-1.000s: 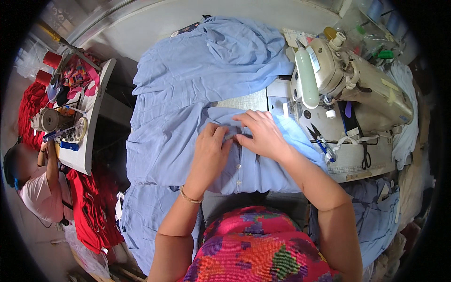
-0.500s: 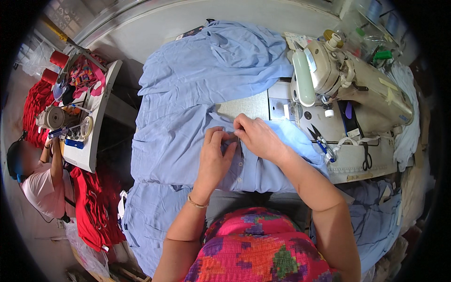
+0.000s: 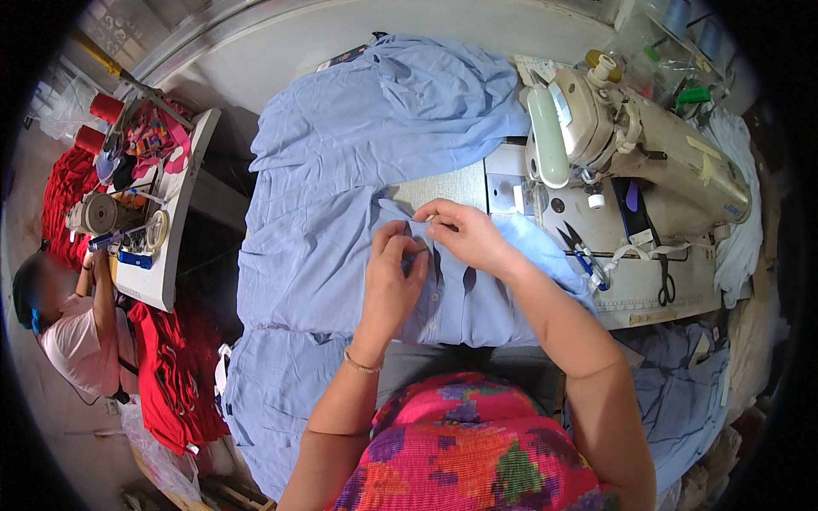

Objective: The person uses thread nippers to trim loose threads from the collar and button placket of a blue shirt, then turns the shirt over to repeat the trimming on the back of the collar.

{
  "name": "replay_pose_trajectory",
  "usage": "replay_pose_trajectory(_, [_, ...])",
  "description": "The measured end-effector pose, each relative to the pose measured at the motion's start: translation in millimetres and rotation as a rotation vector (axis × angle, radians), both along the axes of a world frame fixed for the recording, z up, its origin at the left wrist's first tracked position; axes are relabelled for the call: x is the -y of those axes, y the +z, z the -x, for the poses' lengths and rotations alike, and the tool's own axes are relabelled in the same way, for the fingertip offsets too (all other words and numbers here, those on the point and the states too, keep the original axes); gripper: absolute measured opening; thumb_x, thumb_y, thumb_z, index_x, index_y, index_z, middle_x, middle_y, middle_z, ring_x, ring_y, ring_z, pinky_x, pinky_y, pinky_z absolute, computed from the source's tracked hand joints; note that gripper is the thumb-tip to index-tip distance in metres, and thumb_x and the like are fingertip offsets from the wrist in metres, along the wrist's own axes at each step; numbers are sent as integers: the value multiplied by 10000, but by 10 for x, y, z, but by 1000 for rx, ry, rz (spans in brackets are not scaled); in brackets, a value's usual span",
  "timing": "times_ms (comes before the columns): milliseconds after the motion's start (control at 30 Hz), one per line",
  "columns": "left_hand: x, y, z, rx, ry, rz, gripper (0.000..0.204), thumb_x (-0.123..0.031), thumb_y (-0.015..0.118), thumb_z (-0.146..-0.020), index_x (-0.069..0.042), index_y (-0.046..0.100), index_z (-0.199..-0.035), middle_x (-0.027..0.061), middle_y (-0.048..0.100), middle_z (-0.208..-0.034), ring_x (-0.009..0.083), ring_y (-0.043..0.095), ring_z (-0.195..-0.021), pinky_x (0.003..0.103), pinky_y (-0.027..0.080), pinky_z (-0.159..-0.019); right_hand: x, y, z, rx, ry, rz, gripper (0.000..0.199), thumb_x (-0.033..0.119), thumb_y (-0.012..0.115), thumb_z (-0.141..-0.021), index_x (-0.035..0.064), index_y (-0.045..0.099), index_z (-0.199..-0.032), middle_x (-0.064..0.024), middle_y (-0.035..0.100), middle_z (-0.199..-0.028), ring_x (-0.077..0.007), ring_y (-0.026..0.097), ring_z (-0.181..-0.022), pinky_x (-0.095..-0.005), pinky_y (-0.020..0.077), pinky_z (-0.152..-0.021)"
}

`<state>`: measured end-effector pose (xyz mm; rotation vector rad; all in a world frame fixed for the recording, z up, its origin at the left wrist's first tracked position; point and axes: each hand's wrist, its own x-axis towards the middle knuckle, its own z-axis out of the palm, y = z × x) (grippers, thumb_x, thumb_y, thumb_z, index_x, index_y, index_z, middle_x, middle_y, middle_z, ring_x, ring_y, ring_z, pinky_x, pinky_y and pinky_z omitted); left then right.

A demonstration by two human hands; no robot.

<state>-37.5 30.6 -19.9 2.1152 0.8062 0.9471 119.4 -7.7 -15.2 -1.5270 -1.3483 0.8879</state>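
A light blue shirt with white buttons down its front lies spread on the sewing table before me. My left hand is closed in a pinch on the shirt's front edge. Just right of it and slightly farther away, my right hand pinches the same edge with thumb and forefinger. The fingertips of both hands nearly meet, and the exact bit of cloth or button between them is hidden. More blue cloth lies heaped beyond the hands.
A sewing machine stands at the right. Near it lie blue-handled scissors and black-handled scissors. Blue garments hang below the table's right side. At far left, a co-worker sits at another table beside red garments.
My right hand's fingers have shifted slightly and lifted a little at the shirt edge. My left hand stays almost in place, its fingers a bit more curled.
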Motion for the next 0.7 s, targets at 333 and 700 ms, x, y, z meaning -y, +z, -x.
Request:
replay_pose_trajectory(333, [30, -30, -78, 15, 87, -75, 91, 19, 604, -707, 74, 543, -747, 191, 540, -1041, 302, 591, -774, 337, 487, -636, 71, -15, 31, -164, 46, -24, 190, 72, 551, -816, 28, 584, -998, -39, 618, -706, -95, 556, -670, -242, 447, -655])
replay_pose_trajectory(700, [-47, 7, -24, 73, 37, 114, 94, 15, 584, -699, 101, 588, -738, 208, 553, -1072, 316, 596, -893, 332, 490, -733, 99, 70, 53, 42, 29, -115, 179, 95, 564, -798, 35, 601, -963, -97, 653, -755, -176, 634, -706, -287, 478, -660])
